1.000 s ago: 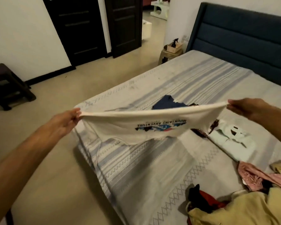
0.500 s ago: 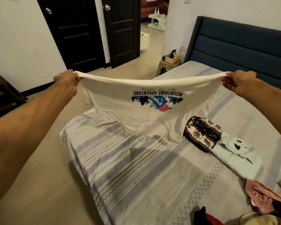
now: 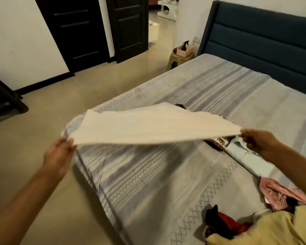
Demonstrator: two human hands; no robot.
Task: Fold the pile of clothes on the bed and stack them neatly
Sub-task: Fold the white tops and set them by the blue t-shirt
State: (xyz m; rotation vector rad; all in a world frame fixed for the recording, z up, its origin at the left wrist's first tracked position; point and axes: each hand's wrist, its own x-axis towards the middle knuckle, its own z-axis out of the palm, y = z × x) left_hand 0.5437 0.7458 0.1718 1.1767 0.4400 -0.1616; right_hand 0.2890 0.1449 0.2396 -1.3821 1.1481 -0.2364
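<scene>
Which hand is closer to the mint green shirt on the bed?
Right. The right hand hangs just above the mint shirt; the left hand is off the bed's far side.

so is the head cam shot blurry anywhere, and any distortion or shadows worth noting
Head view: the cream t-shirt is softened by motion blur, its print unreadable; the left hand and right hand gripping its corners are slightly smeared. Wide-angle distortion tilts the doors and bows the headboard. Lighting is dim and warm; the shirt casts a soft shadow on the bedspread.

Two dark panelled doors (image 3: 88, 30) stand well beyond the hands; a tan plastic stool (image 3: 179, 59) carries a woven basket (image 3: 184, 49).
</scene>
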